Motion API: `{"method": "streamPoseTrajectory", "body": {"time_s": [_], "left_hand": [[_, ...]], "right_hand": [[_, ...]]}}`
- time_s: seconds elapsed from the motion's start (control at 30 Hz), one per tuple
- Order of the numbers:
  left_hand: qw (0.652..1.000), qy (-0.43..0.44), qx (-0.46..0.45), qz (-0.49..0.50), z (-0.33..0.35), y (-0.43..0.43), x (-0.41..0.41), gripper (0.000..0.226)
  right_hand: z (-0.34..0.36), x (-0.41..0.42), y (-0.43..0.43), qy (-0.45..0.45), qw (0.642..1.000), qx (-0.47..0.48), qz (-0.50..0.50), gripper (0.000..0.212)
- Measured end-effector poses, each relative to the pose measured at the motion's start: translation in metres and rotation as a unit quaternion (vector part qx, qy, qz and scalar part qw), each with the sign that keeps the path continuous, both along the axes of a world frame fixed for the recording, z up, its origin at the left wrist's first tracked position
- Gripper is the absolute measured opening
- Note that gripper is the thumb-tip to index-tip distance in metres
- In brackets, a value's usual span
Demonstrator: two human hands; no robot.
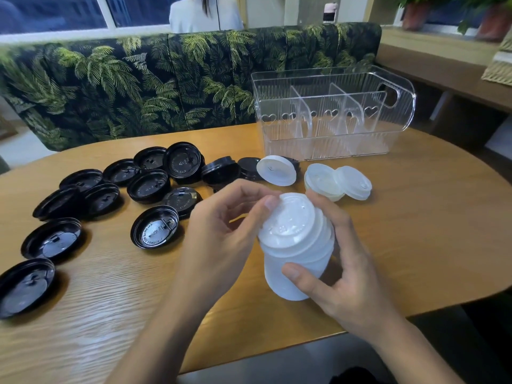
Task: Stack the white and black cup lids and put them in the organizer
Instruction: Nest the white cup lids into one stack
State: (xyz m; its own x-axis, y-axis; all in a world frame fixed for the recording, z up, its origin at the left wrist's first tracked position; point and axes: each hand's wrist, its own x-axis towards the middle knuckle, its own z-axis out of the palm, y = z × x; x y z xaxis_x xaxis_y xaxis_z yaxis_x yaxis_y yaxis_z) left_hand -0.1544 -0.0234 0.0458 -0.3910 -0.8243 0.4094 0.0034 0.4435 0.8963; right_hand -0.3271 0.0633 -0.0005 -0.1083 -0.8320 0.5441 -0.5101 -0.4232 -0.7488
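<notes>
A tall stack of white lids (296, 245) is held above the wooden table (415, 231). My right hand (340, 275) grips the stack from the right, thumb across its lower side. My left hand (221, 234) touches the top lid's rim with thumb and curled fingers. Three loose white lids lie behind: one (276, 170) leaning on a black lid, two (338, 182) overlapping. Several black lids (149, 187) are scattered over the left half of the table. The clear organizer (332, 115) with dividers stands at the back right, with nothing inside.
A bench with leaf-print upholstery (138, 87) runs behind the table. A person in a light top (205, 15) sits beyond it. Potted plants (415, 15) stand on a ledge at the upper right. The table's near edge curves off at the right.
</notes>
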Motion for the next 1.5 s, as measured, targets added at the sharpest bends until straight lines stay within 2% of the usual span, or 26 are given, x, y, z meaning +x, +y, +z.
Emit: {"method": "streamPoseTrajectory", "body": {"time_s": [0.23,0.47,0.67,0.87,1.13,1.5], "left_hand": [[0.996,-0.061,-0.028,-0.064,0.002,0.002,0.007,0.037],[0.996,-0.042,-0.059,-0.048,0.002,0.004,0.006,0.036],[0.992,-0.071,-0.084,-0.056,0.004,0.006,0.005,0.053],[0.989,-0.093,-0.103,-0.053,0.007,0.006,0.007,0.053],[0.986,-0.102,-0.118,-0.052,0.006,0.004,0.009,0.061],[0.994,-0.049,-0.079,-0.056,-0.012,0.001,0.006,0.058]], "right_hand": [[0.003,0.000,0.001,-0.013,1.000,0.001,0.000,0.072],[0.001,-0.001,0.001,-0.023,1.000,0.017,0.007,0.086],[0.002,-0.002,0.000,-0.027,0.999,0.031,0.019,0.089],[0.001,-0.003,0.000,-0.027,0.999,0.025,0.024,0.089],[0.004,-0.002,0.000,-0.019,1.000,0.004,0.024,0.075],[0.005,-0.001,-0.002,0.005,1.000,-0.004,0.016,0.075]]}}
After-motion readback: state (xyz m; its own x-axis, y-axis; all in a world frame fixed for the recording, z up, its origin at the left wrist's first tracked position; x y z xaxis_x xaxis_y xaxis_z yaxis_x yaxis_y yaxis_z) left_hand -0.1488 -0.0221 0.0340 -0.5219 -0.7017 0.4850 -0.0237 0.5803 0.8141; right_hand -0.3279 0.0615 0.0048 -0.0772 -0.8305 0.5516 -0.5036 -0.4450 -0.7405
